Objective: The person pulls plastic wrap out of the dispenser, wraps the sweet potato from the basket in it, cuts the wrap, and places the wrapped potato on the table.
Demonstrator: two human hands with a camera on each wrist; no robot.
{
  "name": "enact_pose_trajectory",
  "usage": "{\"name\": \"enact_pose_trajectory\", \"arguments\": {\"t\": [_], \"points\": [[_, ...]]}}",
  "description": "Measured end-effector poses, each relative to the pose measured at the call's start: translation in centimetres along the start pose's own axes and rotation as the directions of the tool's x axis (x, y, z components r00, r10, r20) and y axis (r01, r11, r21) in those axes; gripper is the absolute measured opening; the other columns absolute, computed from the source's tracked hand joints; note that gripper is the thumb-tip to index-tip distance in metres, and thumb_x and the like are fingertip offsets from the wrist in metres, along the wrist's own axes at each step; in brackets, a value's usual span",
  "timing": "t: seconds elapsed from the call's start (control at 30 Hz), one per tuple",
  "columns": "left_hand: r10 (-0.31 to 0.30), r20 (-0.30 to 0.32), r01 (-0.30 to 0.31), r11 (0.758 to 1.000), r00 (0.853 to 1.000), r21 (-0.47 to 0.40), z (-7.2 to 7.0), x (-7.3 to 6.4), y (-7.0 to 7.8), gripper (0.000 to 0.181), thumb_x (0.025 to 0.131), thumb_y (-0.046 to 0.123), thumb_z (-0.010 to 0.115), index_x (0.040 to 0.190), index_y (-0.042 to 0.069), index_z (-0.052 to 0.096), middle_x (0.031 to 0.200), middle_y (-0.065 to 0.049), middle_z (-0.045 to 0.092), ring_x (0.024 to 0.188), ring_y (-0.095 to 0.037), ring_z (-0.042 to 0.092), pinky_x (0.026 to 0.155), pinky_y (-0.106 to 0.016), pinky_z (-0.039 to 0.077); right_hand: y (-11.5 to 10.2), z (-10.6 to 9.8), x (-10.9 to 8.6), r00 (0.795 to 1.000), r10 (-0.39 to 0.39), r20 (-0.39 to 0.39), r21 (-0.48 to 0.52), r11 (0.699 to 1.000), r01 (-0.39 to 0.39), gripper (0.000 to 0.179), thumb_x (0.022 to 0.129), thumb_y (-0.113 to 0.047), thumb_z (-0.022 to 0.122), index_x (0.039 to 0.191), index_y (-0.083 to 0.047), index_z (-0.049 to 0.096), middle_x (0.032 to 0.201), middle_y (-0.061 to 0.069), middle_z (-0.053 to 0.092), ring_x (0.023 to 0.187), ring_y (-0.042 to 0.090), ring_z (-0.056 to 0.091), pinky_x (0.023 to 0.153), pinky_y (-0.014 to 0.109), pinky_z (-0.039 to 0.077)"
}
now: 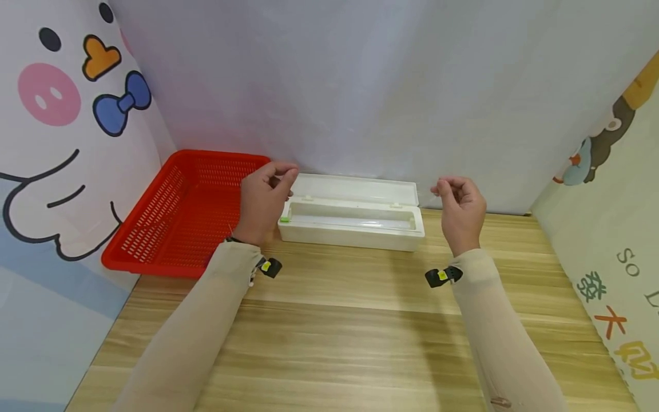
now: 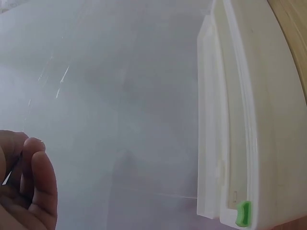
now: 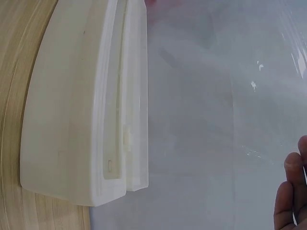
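A white cling film dispenser (image 1: pixel 350 237) stands at the back of the table. Its lid (image 1: pixel 355 190) is tipped back, and a green slide cutter (image 1: pixel 285 219) sits at the left end of its front edge. Above its left end my left hand (image 1: pixel 259 197) pinches clear cling film (image 2: pixel 62 81) between thumb and fingers. My right hand (image 1: pixel 464 213), raised off the right end, pinches the film too. The sheet shows only as glints and faint creases in the wrist views, and is nearly invisible from the head.
To the left stands a red perforated basket (image 1: pixel 149 268), partly behind my left hand and wrist. A pale grey curtain (image 1: pixel 350 86) hangs close behind the dispenser. Printed panels border both sides of the wooden table (image 1: pixel 334 332).
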State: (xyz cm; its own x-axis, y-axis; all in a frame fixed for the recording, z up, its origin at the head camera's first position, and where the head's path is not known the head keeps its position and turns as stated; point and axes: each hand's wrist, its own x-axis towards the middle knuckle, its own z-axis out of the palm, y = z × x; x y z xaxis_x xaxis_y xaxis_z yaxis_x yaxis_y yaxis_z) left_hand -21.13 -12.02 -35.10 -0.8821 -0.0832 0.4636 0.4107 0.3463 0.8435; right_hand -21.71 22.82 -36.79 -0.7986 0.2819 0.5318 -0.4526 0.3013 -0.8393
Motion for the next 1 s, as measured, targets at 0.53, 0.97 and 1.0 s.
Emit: {"name": "enact_pose_trajectory", "arguments": {"t": [0.53, 0.97, 1.0], "points": [[0.018, 0.011, -0.018, 1.000, 1.000, -0.008, -0.02, -0.45, -0.25, 0.023, 0.102, 0.026, 0.067, 0.113, 0.008, 0.077, 0.092, -0.007, 0.070, 0.072, -0.016, 0.067, 0.061, -0.023, 0.055, 0.05, -0.09, -0.68, 0.999, 0.017, -0.036, 0.006, 1.000, -0.017, 0.028, 0.102, -0.020, 0.066, 0.108, 0.008, 0.068, 0.086, -0.013, 0.068, 0.078, 0.008, 0.063, 0.071, 0.021, 0.051], [0.022, 0.024, -0.021, 1.000, 0.999, -0.017, -0.04, -0.55, 0.21, 0.022, 0.103, 0.026, 0.067, 0.114, 0.009, 0.076, 0.095, -0.008, 0.073, 0.078, -0.017, 0.069, 0.059, -0.024, 0.054, -0.33, -0.53, -0.87, 0.999, 0.025, -0.034, -0.029, 0.999, -0.026, 0.028, 0.103, -0.022, 0.066, 0.108, 0.005, 0.070, 0.084, -0.016, 0.069, 0.064, 0.006, 0.050, 0.057, 0.021, 0.036], [0.021, 0.024, -0.020, 1.000, 0.999, -0.018, -0.06, -0.56, 0.28, 0.022, 0.103, 0.026, 0.067, 0.114, 0.009, 0.076, 0.095, -0.008, 0.072, 0.078, -0.017, 0.070, 0.059, -0.024, 0.054, -0.41, -0.55, -0.89, 0.999, 0.024, -0.031, -0.022, 0.999, -0.024, 0.028, 0.103, -0.022, 0.066, 0.108, 0.006, 0.070, 0.084, -0.016, 0.069, 0.063, 0.006, 0.052, 0.057, 0.020, 0.038]]}}
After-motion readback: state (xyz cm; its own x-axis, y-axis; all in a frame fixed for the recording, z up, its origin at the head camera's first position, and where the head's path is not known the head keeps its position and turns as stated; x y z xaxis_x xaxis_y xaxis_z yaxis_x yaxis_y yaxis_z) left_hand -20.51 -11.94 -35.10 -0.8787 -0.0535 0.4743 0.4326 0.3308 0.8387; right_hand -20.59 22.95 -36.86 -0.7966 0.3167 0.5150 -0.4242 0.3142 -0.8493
